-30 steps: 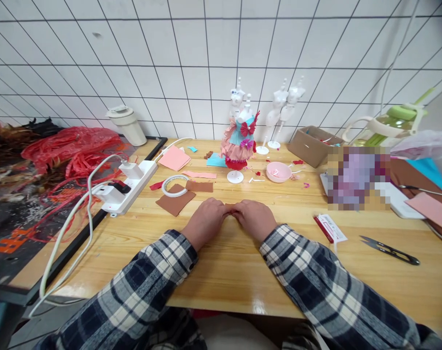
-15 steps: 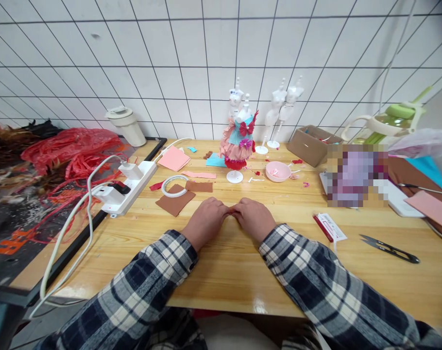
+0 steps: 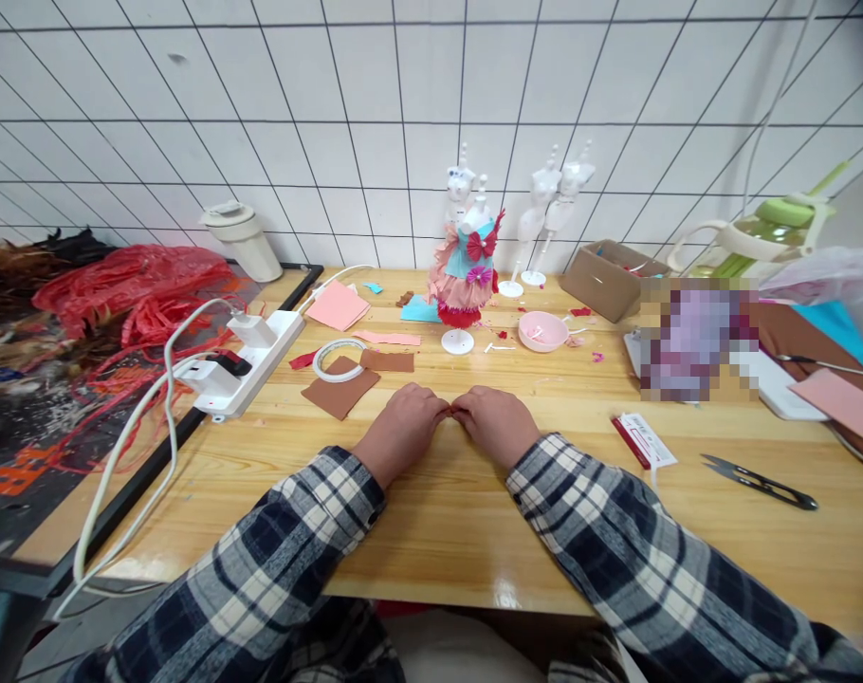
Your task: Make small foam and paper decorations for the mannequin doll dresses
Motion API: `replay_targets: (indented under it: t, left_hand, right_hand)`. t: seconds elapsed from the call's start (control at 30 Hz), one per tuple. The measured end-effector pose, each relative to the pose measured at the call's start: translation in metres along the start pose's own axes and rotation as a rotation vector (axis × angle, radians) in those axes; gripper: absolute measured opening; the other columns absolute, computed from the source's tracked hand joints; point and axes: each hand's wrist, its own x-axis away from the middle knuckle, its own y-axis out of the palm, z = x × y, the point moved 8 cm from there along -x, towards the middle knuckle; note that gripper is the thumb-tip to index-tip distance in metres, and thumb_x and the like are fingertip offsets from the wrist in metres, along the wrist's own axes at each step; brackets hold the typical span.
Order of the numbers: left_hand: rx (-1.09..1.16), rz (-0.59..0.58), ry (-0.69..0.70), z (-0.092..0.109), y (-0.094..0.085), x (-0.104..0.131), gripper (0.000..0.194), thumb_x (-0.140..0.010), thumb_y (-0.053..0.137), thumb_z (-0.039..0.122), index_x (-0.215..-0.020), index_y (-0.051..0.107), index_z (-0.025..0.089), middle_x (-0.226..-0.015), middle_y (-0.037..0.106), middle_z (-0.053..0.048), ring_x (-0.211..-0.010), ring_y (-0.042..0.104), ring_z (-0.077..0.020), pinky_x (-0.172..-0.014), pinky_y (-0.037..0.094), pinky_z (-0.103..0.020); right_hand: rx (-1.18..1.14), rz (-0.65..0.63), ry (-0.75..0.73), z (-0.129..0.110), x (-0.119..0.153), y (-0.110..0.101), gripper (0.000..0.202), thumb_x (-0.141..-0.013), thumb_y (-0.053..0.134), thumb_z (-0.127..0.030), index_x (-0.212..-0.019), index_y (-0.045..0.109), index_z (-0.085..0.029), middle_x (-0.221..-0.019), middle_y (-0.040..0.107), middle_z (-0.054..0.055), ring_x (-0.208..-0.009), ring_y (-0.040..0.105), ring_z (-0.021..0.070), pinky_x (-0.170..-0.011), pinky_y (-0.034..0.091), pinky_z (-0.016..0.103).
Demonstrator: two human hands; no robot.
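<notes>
Both hands rested on the worktop (image 3: 431, 531) near its front edge, at mid-width. Left hand (image 3: 401, 429) and right hand (image 3: 495, 425) met fingertip to fingertip, pinched together on a small red scrap (image 3: 450, 412), mostly hidden; its shape could not be told. Judged early to mid work: the scrap was not yet on anything. Snips (image 3: 762, 482) lay untouched toward the right edge. Beyond the hands lay a tape ring (image 3: 339, 359) and brown pieces (image 3: 340, 389). Farther back stood the dressed mannequin (image 3: 467, 270), already layered in pink, blue and red, with bare mannequins (image 3: 556, 204) by the back edge.
</notes>
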Motion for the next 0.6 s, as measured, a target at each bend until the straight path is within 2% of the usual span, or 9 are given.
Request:
replay_targets:
  t: [0.13, 0.4, 0.5, 0.6]
  left_hand:
    - [-0.011, -0.004, 0.004, 0.0, 0.001, 0.0, 0.03, -0.094, 0.042, 0.025, -0.091, 0.071, 0.018, -0.08, 0.066, -0.009, -0.08, 0.057, -0.021, -0.077, 0.042, -0.034]
    - [0.007, 0.036, 0.011, 0.005, -0.005, 0.002, 0.027, -0.09, 0.043, 0.02, -0.088, 0.069, 0.016, -0.079, 0.063, -0.009, -0.08, 0.054, -0.0217, -0.078, 0.043, -0.036]
    - [0.038, 0.099, 0.0, 0.007, -0.013, 0.005, 0.021, -0.084, 0.052, 0.023, -0.095, 0.068, 0.017, -0.092, 0.063, -0.01, -0.091, 0.053, -0.0235, -0.083, 0.042, -0.039]
    - [0.041, 0.191, -0.033, 0.006, -0.023, 0.008, 0.023, -0.078, 0.061, 0.03, -0.098, 0.069, 0.02, -0.109, 0.06, -0.01, -0.106, 0.05, -0.0274, -0.094, 0.037, -0.046]
  right_hand:
    - [-0.029, 0.017, 0.009, 0.002, -0.001, 0.001, 0.026, -0.095, 0.043, -0.034, -0.101, 0.066, -0.025, -0.095, 0.067, 0.004, -0.088, 0.061, 0.0169, -0.071, 0.039, 0.027]
    - [-0.026, 0.07, -0.036, 0.002, -0.001, 0.001, 0.023, -0.092, 0.047, -0.031, -0.092, 0.069, -0.025, -0.09, 0.065, 0.004, -0.083, 0.06, 0.0172, -0.065, 0.037, 0.027]
    - [-0.01, 0.098, -0.051, 0.0, 0.0, -0.003, 0.025, -0.093, 0.046, -0.031, -0.091, 0.069, -0.023, -0.09, 0.063, 0.005, -0.082, 0.059, 0.017, -0.064, 0.036, 0.027]
    - [0.001, 0.116, -0.061, -0.002, 0.001, -0.006, 0.026, -0.093, 0.044, -0.031, -0.093, 0.069, -0.022, -0.09, 0.062, 0.005, -0.082, 0.059, 0.0168, -0.065, 0.037, 0.027]
